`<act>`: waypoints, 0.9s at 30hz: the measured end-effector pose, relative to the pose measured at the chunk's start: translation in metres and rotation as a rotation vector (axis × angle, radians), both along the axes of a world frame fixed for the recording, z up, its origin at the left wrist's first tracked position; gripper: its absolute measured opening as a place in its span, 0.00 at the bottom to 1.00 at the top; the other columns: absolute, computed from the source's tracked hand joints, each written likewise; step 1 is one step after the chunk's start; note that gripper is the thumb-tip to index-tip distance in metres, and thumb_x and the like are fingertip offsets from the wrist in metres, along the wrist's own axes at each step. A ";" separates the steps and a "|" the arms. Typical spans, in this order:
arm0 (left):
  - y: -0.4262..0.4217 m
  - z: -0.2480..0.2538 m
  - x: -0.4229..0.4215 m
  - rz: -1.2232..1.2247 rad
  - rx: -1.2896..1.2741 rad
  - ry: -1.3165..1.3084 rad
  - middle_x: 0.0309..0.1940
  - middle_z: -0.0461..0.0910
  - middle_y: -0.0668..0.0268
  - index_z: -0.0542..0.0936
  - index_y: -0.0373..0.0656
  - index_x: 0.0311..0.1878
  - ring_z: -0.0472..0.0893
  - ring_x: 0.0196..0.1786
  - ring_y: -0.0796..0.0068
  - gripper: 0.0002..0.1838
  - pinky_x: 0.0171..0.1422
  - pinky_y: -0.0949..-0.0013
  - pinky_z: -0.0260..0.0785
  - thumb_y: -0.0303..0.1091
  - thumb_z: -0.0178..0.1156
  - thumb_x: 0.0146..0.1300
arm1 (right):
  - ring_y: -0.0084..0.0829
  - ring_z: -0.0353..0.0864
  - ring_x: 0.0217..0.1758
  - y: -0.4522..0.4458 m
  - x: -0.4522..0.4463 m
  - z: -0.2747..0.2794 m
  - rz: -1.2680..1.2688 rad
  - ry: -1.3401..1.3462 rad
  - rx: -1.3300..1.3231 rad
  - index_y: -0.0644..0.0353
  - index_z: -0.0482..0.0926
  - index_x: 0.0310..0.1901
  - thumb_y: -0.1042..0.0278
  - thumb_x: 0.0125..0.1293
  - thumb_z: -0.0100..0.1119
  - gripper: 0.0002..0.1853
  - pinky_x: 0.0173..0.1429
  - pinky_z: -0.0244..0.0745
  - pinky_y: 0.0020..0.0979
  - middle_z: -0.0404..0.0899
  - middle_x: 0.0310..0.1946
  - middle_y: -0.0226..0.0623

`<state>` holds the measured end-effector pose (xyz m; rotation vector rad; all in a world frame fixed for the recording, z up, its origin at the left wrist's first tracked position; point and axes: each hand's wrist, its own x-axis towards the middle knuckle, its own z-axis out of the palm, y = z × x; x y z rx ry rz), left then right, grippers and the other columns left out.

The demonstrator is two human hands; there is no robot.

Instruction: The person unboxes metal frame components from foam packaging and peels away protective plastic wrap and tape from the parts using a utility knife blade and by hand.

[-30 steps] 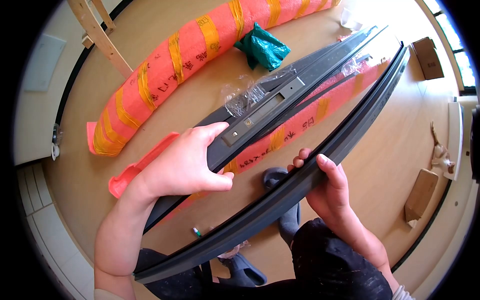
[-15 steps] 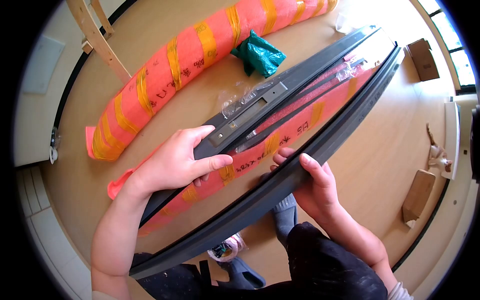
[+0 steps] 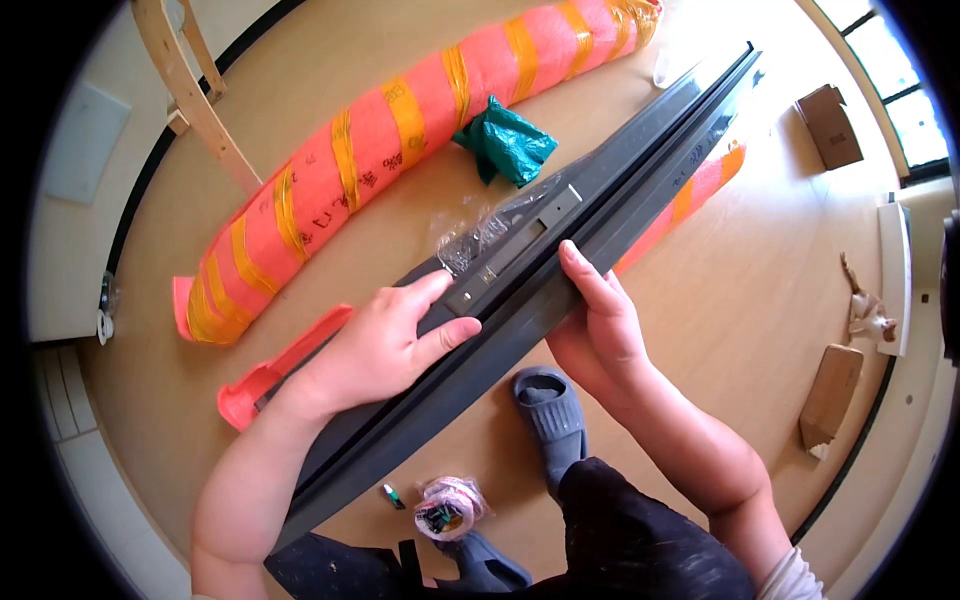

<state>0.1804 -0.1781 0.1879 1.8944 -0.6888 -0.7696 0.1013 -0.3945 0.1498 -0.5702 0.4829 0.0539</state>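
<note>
My left hand (image 3: 405, 335) grips the dark grey profile with a slotted metal plate (image 3: 515, 250), its thumb lying across the near edge. My right hand (image 3: 600, 325) holds a second long dark profile (image 3: 450, 400) from below, thumb on top. The two profiles lie side by side, close together, running from the lower left to the upper right. Crumpled clear film (image 3: 470, 245) clings to the far side of the first one. Under them shows a pink wrapped bundle (image 3: 690, 200), mostly hidden.
A long pink roll with yellow tape (image 3: 375, 125) lies beyond, a green bag (image 3: 508, 142) beside it. Near my slippers (image 3: 553, 415) are a roll of tape (image 3: 445, 508) and a small marker (image 3: 393, 496). Boxes (image 3: 830, 125) and a cat (image 3: 868, 312) are at right.
My right hand has brought the second profile up and left against the first. The pink bundle beneath is now mostly covered, and more of the slipper shows.
</note>
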 end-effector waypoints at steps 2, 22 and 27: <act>-0.002 -0.001 -0.001 -0.025 0.100 -0.026 0.43 0.85 0.50 0.77 0.32 0.58 0.86 0.45 0.60 0.24 0.53 0.62 0.76 0.47 0.63 0.76 | 0.34 0.82 0.64 0.001 0.004 0.002 0.021 -0.040 0.011 0.60 0.73 0.65 0.60 0.79 0.57 0.19 0.71 0.75 0.42 0.83 0.59 0.38; -0.011 0.100 -0.097 -0.226 0.224 -0.740 0.50 0.84 0.55 0.79 0.35 0.56 0.83 0.55 0.54 0.23 0.55 0.55 0.77 0.42 0.67 0.64 | 0.40 0.85 0.52 -0.018 0.052 -0.019 -0.060 0.088 0.152 0.66 0.78 0.54 0.65 0.72 0.62 0.16 0.62 0.81 0.45 0.85 0.48 0.44; 0.014 -0.016 -0.139 -0.261 0.534 -0.713 0.55 0.84 0.55 0.77 0.37 0.64 0.82 0.60 0.54 0.32 0.61 0.54 0.78 0.45 0.68 0.61 | 0.40 0.85 0.55 -0.026 0.061 -0.011 -0.097 0.036 0.126 0.65 0.82 0.53 0.65 0.70 0.65 0.15 0.68 0.77 0.43 0.87 0.50 0.42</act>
